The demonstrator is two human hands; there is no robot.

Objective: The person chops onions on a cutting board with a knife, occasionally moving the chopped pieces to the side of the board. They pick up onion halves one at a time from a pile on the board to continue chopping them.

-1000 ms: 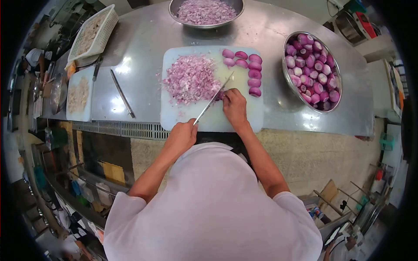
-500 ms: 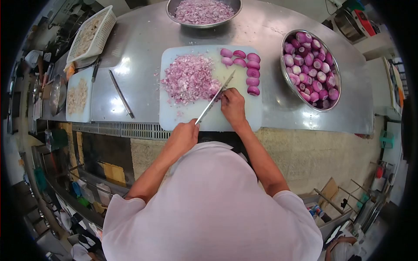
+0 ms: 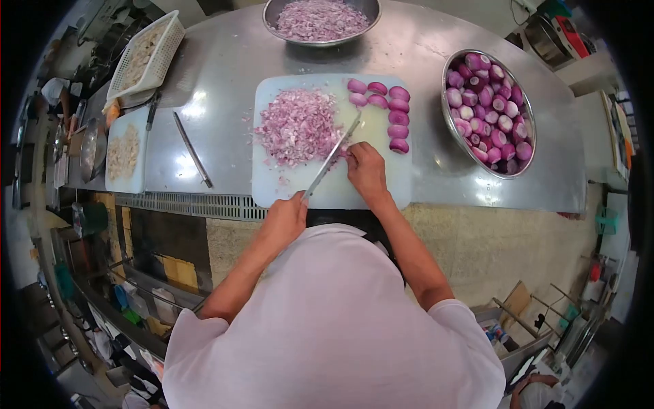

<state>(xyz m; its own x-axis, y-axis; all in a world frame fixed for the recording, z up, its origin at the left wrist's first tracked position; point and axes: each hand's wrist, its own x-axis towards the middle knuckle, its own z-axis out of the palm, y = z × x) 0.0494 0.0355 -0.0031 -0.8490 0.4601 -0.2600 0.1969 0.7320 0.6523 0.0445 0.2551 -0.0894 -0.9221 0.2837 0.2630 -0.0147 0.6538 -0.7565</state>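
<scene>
My left hand [image 3: 285, 219] is closed around the handle of a knife [image 3: 331, 160], its blade slanting up and right over the white cutting board [image 3: 334, 194]. Just right of the blade, my right hand [image 3: 368, 169] is closed with curled fingers on a piece of onion, mostly hidden by the fingers and blade. A heap of chopped onion [image 3: 297, 126] covers the board's left half. Several purple onion halves [image 3: 398, 118] lie in rows at the board's upper right.
A steel bowl [image 3: 444, 116] of peeled onions stands on the right of the steel table [image 3: 225, 82]. Behind the board is a bowl [image 3: 327, 43] of chopped onion. On the left lie a steel rod [image 3: 193, 150], a smaller board [image 3: 136, 177] and a white basket [image 3: 160, 68].
The knife has shifted slightly left, away from my right hand, and its tip is lower. My left hand has moved a little left and down. The view has shifted slightly.
</scene>
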